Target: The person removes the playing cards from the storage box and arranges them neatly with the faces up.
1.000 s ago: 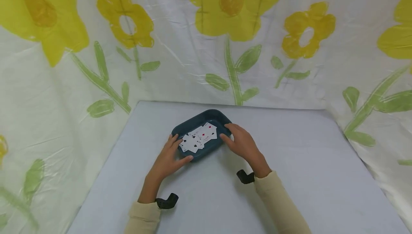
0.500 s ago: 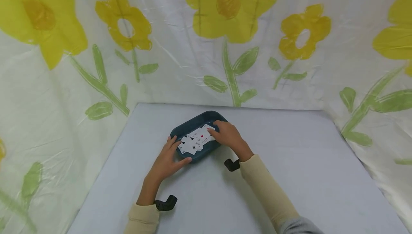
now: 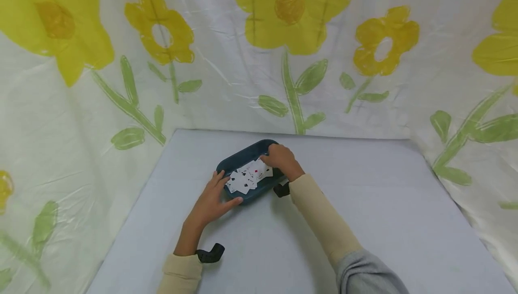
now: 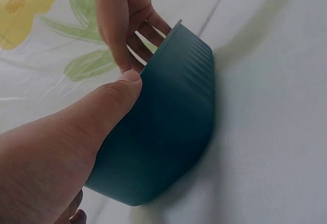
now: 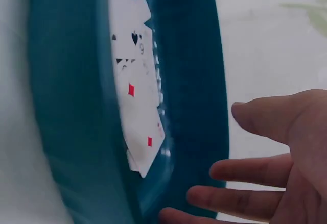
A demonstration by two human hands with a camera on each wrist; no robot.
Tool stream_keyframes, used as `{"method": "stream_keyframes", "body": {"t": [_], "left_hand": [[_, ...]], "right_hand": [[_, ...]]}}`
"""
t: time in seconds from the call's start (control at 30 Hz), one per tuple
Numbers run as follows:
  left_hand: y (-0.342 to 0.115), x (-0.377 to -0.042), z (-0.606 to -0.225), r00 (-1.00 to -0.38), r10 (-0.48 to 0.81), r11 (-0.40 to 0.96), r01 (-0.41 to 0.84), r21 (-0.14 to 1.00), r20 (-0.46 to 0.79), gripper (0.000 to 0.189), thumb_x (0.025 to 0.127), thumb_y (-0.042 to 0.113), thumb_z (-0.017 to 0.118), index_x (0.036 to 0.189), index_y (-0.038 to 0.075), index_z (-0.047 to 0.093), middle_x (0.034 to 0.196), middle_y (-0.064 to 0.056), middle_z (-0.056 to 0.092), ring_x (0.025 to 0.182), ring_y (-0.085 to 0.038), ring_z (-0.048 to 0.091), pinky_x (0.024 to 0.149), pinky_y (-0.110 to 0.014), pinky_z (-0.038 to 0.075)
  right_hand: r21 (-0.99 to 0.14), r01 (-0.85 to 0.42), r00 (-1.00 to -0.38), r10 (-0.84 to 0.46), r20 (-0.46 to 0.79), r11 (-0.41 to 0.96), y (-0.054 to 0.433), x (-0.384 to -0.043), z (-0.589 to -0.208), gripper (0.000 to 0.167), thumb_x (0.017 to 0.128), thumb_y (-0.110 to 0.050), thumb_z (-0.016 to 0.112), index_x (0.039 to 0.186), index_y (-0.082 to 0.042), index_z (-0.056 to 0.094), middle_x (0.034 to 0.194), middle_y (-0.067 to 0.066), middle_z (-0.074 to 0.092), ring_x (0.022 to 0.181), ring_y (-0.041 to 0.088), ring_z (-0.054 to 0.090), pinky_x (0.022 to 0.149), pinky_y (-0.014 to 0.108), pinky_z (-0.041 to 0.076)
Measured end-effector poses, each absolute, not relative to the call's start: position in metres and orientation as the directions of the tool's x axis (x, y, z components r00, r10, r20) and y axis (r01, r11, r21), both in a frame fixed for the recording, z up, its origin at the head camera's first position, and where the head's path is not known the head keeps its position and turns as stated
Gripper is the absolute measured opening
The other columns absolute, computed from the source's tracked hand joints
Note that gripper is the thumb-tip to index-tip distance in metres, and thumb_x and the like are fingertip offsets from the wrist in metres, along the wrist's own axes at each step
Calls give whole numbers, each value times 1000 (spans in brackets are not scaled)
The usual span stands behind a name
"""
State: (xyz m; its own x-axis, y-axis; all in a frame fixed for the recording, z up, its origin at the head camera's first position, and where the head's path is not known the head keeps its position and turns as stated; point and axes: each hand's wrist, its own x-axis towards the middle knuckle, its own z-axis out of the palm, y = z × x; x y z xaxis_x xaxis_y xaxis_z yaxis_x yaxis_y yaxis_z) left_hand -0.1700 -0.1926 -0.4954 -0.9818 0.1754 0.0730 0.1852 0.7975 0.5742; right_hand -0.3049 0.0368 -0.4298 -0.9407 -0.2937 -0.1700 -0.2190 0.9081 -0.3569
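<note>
A teal plastic tray (image 3: 242,153) sits at a slant on the table, with several playing cards (image 3: 243,180) overlapping face up inside. My left hand (image 3: 207,203) holds the tray's left end, thumb at the near rim and fingers over the far side. The left wrist view shows that thumb (image 4: 110,106) along the outer wall of the tray (image 4: 171,106). Above the tray's right end is my right hand (image 3: 282,159), partly covering the cards there. In the right wrist view its fingers (image 5: 245,201) are spread, apart from the cards (image 5: 137,101), with nothing between them.
A white-covered table (image 3: 384,204) extends on both sides of the tray. Behind it hangs a white curtain (image 3: 226,82) with painted yellow flowers. Each wrist carries a black camera mount (image 3: 211,253).
My right hand has moved from the tray's right rim leftward and inward over the cards. The left hand keeps its place on the tray; the cards look unmoved.
</note>
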Motion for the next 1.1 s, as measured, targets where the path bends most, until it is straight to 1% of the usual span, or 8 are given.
{"method": "stream_keyframes", "body": {"t": [0.2,0.3,0.43,0.6,0.7,0.83,0.93,1.1], "left_hand": [[-194,-172,-493,-982,168,789,184,587,83,92,84,62,72,150,4,44,164,-14,22,151,-35,11,114,-61,24],[-195,-173,-495,-983,163,795,178,580,79,93,84,64,71,150,5,44,164,-13,22,151,-35,12,113,-60,25],[-194,-174,-497,-984,163,799,173,576,70,94,83,66,70,150,5,44,165,-13,21,151,-35,11,113,-60,25],[-194,-171,-497,-986,151,794,161,587,66,92,83,64,71,150,6,45,165,-11,21,151,-34,11,114,-59,24],[-194,-168,-497,-986,152,791,159,590,62,92,84,65,70,150,6,45,165,-11,21,152,-34,11,114,-59,25],[-193,-167,-496,-986,153,788,161,594,65,93,83,66,69,150,6,45,165,-11,21,151,-33,11,114,-60,25],[-194,-168,-496,-987,147,791,158,590,67,93,83,66,70,149,6,46,164,-10,22,151,-33,12,114,-59,25],[-195,-168,-498,-988,141,799,154,582,67,93,82,67,70,150,7,46,164,-9,24,152,-32,12,114,-58,26]], "right_hand": [[-313,-162,-952,-231,-199,936,25,-316,-436,38,99,-35,62,118,-3,68,111,12,69,88,24,61,81,43,52],[-290,-111,-952,-186,-243,950,19,-320,-445,30,99,-31,63,109,-5,71,99,9,69,82,24,59,75,41,49],[-274,-29,-945,-115,-306,961,11,-326,-455,23,97,-27,64,99,-6,71,82,6,61,74,23,53,64,37,43],[-260,-10,-955,-87,-284,966,3,-325,-461,27,94,-33,70,97,-7,73,77,5,60,68,21,54,60,35,43],[-224,-48,-963,-105,-247,973,-1,-319,-465,42,88,-45,75,103,-5,75,85,9,67,70,22,58,65,38,51],[-193,-103,-966,-144,-213,976,-3,-318,-472,67,80,-55,80,119,-1,72,111,20,68,88,28,64,81,46,55],[-187,-109,-965,-149,-218,976,-4,-319,-473,77,75,-55,84,126,0,68,124,24,62,103,34,62,89,49,53],[-186,-71,-955,-120,-270,980,-9,-319,-472,82,70,-49,90,129,2,65,127,29,56,111,42,58,92,53,51]]}}
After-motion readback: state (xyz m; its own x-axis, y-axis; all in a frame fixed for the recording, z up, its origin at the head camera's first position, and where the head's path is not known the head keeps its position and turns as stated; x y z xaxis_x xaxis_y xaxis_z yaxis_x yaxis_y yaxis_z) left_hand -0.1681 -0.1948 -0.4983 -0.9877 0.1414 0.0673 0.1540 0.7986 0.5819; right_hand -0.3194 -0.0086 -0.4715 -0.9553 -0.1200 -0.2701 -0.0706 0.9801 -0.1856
